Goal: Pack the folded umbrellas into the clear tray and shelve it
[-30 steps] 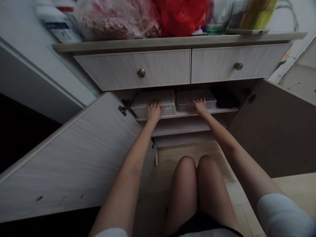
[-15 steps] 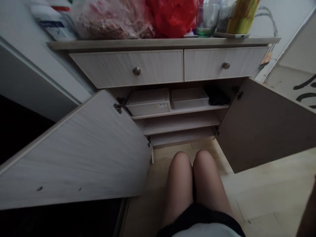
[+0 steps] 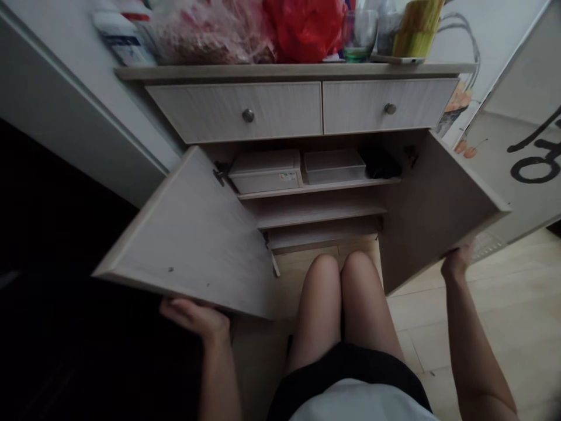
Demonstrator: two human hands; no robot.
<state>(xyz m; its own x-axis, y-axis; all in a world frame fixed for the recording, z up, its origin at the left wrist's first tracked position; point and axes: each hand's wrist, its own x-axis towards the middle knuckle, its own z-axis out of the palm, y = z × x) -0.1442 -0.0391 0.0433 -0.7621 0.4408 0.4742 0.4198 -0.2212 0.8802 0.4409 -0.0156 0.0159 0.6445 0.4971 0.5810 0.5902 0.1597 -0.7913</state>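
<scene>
Head view: the left cabinet door point(image 3: 205, 234) and right cabinet door point(image 3: 433, 199) stand open either side of the knees point(image 3: 325, 278), with the left hand point(image 3: 195, 317) and right hand point(image 3: 456, 261) at their respective lower edges; fingers are partly hidden behind the panels, so grip cannot be told. Risk, as judged: an uneven or hasty inward swing could strike the knees or pinch fingers. Sticker point(image 3: 288, 176) on the white box point(image 3: 258, 184) and bottle label point(image 3: 127, 44) are illegible; black strokes point(image 3: 535, 168) at right yield no readable word.
</scene>
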